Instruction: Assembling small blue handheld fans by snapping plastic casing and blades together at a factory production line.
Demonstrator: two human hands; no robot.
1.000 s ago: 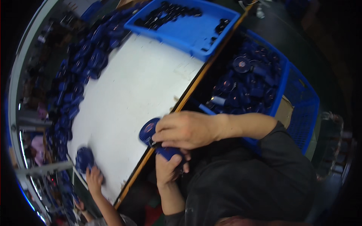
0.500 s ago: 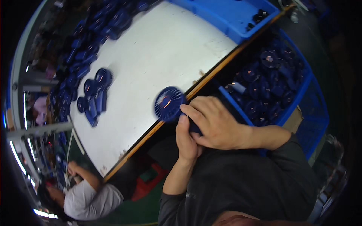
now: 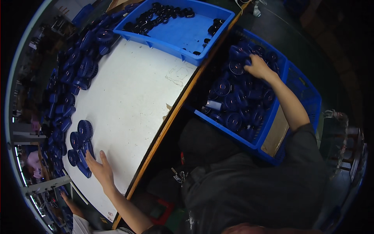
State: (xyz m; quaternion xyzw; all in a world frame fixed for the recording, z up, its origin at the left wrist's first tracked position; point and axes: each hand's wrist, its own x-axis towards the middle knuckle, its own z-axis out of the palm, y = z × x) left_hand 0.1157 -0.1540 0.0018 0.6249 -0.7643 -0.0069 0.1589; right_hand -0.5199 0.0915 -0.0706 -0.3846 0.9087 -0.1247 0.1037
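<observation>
Three dark blue handheld fans (image 3: 85,130) with round grilles lie side by side at the left of the white table. My left hand (image 3: 101,170) reaches to their handles, fingers stretched out and thumb apart, fingertips at the nearest handle; it grips nothing. Over to the right, my right hand (image 3: 258,68) is inside a blue crate (image 3: 266,136) heaped with similar fans. Its fingers are curled against a handheld fan (image 3: 237,67) on top of the heap; the fingertips are partly hidden.
A blue tray (image 3: 191,57) with small black parts sits at the table's far end. More blue fans (image 3: 87,68) are piled along the table's left edge. The wooden table edge (image 3: 163,124) runs between table and crate. Another person's arm (image 3: 72,204) shows at lower left.
My hands were together at the table edge on one fan. They have parted: the right went into the crate, the left to the fans on the table. The view has shifted too.
</observation>
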